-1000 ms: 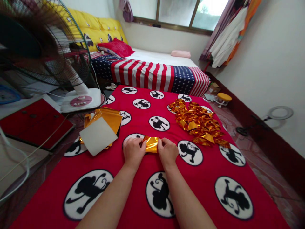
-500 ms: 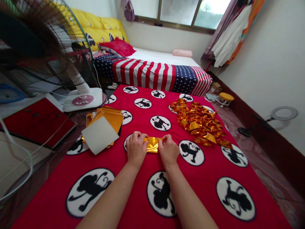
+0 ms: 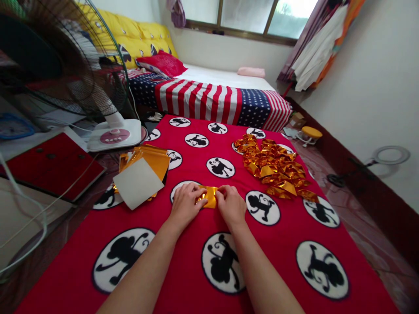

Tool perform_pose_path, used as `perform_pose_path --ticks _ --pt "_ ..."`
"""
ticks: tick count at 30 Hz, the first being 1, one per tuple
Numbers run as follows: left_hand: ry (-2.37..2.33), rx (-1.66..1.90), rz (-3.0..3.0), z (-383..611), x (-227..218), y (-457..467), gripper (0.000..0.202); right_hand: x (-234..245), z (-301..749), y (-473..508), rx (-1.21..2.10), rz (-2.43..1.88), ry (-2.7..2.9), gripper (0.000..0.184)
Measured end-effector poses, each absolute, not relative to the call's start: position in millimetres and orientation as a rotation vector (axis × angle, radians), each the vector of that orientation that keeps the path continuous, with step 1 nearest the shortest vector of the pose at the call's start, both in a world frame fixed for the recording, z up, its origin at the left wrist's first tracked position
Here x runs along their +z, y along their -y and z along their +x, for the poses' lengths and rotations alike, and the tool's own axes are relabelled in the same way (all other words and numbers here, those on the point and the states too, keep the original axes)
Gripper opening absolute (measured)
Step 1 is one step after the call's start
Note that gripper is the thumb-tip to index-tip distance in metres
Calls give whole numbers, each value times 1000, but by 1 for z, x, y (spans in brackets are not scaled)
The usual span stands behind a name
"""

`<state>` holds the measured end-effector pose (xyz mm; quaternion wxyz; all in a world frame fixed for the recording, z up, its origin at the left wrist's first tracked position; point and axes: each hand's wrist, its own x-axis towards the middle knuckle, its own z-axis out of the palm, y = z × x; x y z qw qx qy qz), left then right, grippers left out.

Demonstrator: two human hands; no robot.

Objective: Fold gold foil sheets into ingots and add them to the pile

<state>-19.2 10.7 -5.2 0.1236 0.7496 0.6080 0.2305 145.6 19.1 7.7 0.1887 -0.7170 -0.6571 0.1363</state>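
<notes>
A small folded piece of shiny gold foil paper [image 3: 210,197] lies on the red monkey-print cloth [image 3: 183,279] in front of me. My left hand [image 3: 188,201] pinches its left end, thumb and fingers closed on it. At the opposite end, my right hand [image 3: 231,204] grips the paper between thumb and curled fingers. To the left is a stack of gold foil sheets [image 3: 153,157], with a pale square sheet [image 3: 138,184] on top. Many folded gold foil pieces [image 3: 275,168] are heaped at the right.
An electric fan [image 3: 114,133] stands at the left beside a red-topped box [image 3: 49,163]. Beyond the cloth is a bed with a stars-and-stripes cover [image 3: 203,102]. A yellow stool [image 3: 310,132] and a ring light [image 3: 391,155] are on the right.
My left fingers have shifted on the foil paper, the thumb now reaching further over it toward the middle. My right hand stays at its end. The piles look the same.
</notes>
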Motion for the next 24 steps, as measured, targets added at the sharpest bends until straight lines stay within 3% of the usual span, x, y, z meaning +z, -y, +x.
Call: perform_pose_path --ticks 5,10,20,24 --pt "-1735 641 2206 -22 -6 -9 32 9 140 -10 398 -2004 1845 46" --pt "-1689 614 2222 -25 -8 -8 36 6 135 -3 334 -1976 1871 58" --pt "-1616 552 2194 -31 -6 -10 45 3 151 -6 556 -1839 1906 49" --pt "-1577 529 2196 -37 -7 -14 48 -1 164 -11 703 -1734 1918 54"
